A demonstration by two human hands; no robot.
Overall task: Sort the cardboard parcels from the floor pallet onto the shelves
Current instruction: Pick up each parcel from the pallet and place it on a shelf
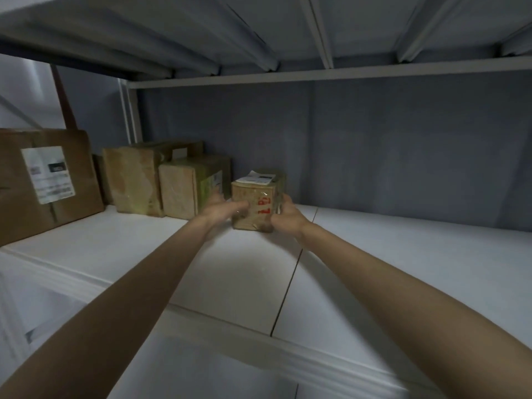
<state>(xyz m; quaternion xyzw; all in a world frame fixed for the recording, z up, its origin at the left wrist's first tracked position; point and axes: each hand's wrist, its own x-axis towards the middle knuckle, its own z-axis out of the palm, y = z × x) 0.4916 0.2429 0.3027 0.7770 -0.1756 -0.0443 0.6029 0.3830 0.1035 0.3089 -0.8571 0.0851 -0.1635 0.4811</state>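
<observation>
Both arms reach deep into the shelf bay, and the small taped cardboard parcel (256, 201) sits between the hands on the white shelf board (374, 269), just to the right of a row of parcels along the back wall. The left hand (223, 210) lays its fingers across the parcel's front left face, and the right hand (288, 213) cups the right front corner with fingers curled round it, so the parcel is pinched from both sides; motion blur hides whether its base rests fully on the board. The step appears to be setting it down in line. Doing it well probably means sliding it left until it stands just beside the medium parcel (190, 191), keeping it upright with its paper label (257, 178) on top, and letting go only once it sits flat, away from the seam (290, 277) between boards.
</observation>
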